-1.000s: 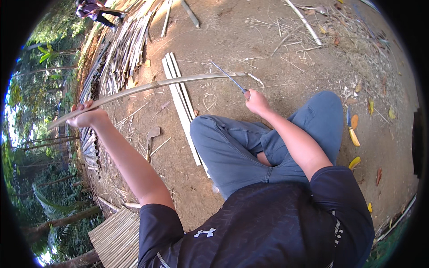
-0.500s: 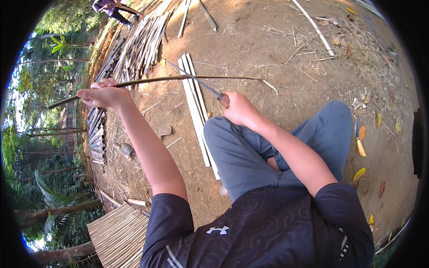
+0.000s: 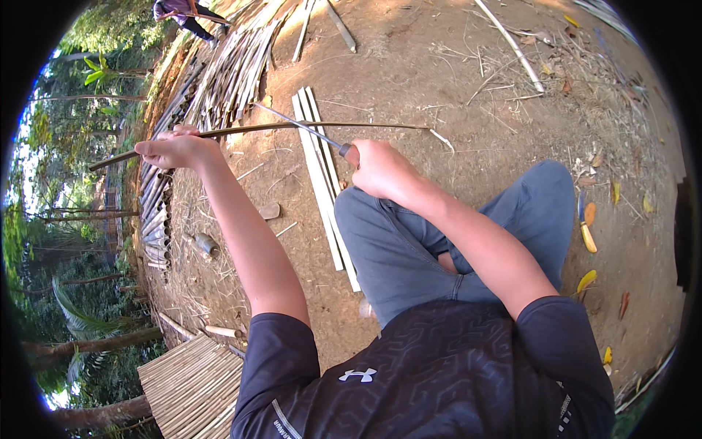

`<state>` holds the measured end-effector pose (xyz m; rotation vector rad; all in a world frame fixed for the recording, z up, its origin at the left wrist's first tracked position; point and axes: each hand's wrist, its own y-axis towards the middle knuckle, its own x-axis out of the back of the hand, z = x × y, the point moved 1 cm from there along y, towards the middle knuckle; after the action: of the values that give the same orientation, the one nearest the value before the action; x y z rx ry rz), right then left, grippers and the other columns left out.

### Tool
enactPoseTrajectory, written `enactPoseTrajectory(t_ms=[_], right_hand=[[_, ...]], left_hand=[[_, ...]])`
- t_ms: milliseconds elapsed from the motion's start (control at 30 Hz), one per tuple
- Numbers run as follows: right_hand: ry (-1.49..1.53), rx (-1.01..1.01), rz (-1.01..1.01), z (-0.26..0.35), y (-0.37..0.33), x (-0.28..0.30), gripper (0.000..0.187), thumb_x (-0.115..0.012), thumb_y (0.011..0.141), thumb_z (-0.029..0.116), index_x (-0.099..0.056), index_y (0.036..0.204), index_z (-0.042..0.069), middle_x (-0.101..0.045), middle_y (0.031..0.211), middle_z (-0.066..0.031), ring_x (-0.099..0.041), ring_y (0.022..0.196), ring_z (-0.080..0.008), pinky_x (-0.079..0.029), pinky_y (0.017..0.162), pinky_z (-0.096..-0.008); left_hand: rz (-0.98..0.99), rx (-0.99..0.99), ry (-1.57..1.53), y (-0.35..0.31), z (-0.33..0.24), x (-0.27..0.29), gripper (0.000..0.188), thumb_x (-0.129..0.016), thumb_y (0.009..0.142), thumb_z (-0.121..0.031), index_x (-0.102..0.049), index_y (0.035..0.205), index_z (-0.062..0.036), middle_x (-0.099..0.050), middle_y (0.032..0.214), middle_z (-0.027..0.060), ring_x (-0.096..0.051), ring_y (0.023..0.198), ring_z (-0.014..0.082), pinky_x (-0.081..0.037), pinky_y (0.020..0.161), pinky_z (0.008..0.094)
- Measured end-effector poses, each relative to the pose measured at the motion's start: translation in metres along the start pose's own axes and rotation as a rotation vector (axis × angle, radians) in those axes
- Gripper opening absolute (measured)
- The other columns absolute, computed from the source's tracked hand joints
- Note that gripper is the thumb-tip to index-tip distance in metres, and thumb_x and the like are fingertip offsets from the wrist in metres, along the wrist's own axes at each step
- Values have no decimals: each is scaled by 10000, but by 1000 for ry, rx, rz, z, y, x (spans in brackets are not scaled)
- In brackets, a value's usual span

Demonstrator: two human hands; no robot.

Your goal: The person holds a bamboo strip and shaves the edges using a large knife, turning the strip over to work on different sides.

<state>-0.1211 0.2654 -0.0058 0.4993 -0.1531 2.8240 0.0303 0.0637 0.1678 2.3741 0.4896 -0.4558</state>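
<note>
My left hand (image 3: 175, 151), stretched out to the left, is closed around a long, slender bamboo strip (image 3: 252, 129). The strip runs rightward from my fist, its far end close to the ground past the middle. My right hand (image 3: 384, 170), above my bent knee, grips the handle of a long-bladed knife (image 3: 345, 151). Its narrow blade points up and left and crosses the strip in view; whether the two touch I cannot tell. Several pale split bamboo slats (image 3: 319, 186) lie on the soil beneath the crossing.
A pile of bamboo strips (image 3: 230, 66) lies at the far left, near a person (image 3: 191, 16) holding a long piece. A slatted bamboo panel (image 3: 194, 384) is at lower left. A yellow-handled knife (image 3: 588, 238) lies to my right. A bottle-like object (image 3: 207, 244) lies beneath my left forearm.
My right hand and the knife have shifted left and slightly up along the strip. My left hand has moved a little to the right with the strip.
</note>
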Motion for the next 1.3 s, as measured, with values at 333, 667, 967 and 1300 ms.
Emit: enactPoseTrajectory(t_ms=[333,667,967,1300], right_hand=[[-59,12,44,7,-4,15,91,-586,747,12,-553,829,-6,-646,754,-196,-672,744,-326,-486,659,-443],[-7,-113,92,-2,-4,26,203,-601,781,5,-613,979,-36,-692,894,-240,-700,872,-361,-531,770,-438],[-44,-111,94,10,-14,28,278,-597,832,14,-623,1101,-47,-699,925,-211,-705,855,-310,-538,734,-415],[-19,-37,17,-13,-22,14,147,-582,853,59,-629,976,-5,-693,866,-208,-695,837,-375,-523,753,-467]], left_hand=[[133,5,-60,-23,-22,-20,516,-255,1018,-635,-261,815,-161,-292,486,-47,-281,354,86,-198,324,229],[153,-16,-73,-38,-32,-30,507,-198,1033,-584,-262,746,-171,-272,498,-51,-243,355,76,-197,313,226],[193,14,-116,-46,-39,-30,524,-185,1020,-626,-321,821,-161,-298,493,-47,-253,355,62,-187,298,193],[251,16,-200,-44,-35,-31,575,-206,999,-678,-322,785,-157,-274,489,-51,-248,359,67,-174,312,207]])
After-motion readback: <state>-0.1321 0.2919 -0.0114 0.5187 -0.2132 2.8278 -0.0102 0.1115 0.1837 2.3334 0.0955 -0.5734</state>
